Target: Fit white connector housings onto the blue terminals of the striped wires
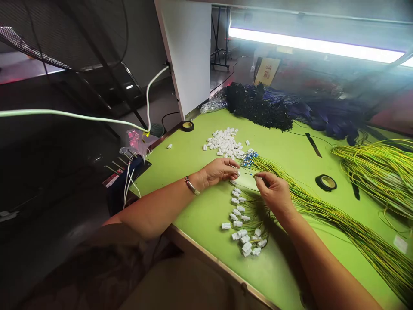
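- Two hands at work, close together, over the middle of the green workbench (206,215)!
- Left hand (221,170), bracelet (192,186) on the wrist: thumb and fingers are pinched on a small white connector housing (238,173), held just above the surface.
- Right hand (274,189), across from it: thumb and forefinger nip a thin wire (251,174) near its blue end, and that tip points straight at the housing, a short gap between them.
- Just beyond the fingers, a heap of loose white housings (224,142) sits toward the far-left corner; one stray housing (169,146) lies alone by the left edge.
- Next to the heap, blue-tipped terminals (249,159) cap a long yellow-green wire bundle (322,206), which sweeps under the right forearm's far side toward the near-right corner.
- Closer in, between the hands and the near edge, a cluster of housings fitted on wires (238,224) fans out in a loose column.
- Over on the right, one black tape roll (320,184) lies flat, a black-handled knife (312,143) beyond it, and a tangle of yellow-green wires (383,168) spreads along the right edge.
- Another tape roll (187,128) rests at the far-left corner, by the white panel (193,56).
- Along the far edge, black connectors (258,110) are massed, with dark purple wires (329,114) trailing right.
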The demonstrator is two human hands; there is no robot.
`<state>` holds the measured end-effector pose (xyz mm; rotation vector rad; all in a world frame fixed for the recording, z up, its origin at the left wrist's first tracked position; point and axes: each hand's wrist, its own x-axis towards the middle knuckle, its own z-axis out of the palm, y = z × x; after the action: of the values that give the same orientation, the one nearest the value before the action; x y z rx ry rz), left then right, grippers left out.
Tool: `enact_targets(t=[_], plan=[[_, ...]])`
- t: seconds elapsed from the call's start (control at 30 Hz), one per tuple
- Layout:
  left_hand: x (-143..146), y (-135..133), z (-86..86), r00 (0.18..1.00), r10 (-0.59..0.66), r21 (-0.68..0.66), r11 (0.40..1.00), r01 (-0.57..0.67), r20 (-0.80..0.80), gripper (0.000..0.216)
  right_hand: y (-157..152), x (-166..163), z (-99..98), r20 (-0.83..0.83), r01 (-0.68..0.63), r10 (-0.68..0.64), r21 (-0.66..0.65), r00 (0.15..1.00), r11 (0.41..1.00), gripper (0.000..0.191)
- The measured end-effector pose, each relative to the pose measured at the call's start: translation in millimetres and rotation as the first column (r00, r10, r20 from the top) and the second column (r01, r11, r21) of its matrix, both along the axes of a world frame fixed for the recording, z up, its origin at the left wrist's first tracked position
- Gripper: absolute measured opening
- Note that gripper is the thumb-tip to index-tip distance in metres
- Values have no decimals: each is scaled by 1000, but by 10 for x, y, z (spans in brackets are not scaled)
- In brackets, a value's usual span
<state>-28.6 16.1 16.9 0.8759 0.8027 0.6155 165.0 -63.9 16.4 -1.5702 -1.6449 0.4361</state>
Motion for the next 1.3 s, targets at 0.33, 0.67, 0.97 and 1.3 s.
enact_targets(t=[0.33,0.67,0.97,1.3], plan=[[33,-30,-45,998,-44,-90,995,49,54,14,-49,-44,6,-149,-22,15,-49,989,999,27],[43,-78,24,998,61,-47,997,-60,29,11,-48,-60,-51,-153,-41,33,-48,988,998,25],[78,-98,-87,989,57,-79,996,-46,136,22,-51,-27,-37,-226,-7,-12,-82,974,997,25],[53,-78,-88,986,-79,-77,993,91,145,31,-47,-49,1,-237,-45,17,-113,971,993,26]])
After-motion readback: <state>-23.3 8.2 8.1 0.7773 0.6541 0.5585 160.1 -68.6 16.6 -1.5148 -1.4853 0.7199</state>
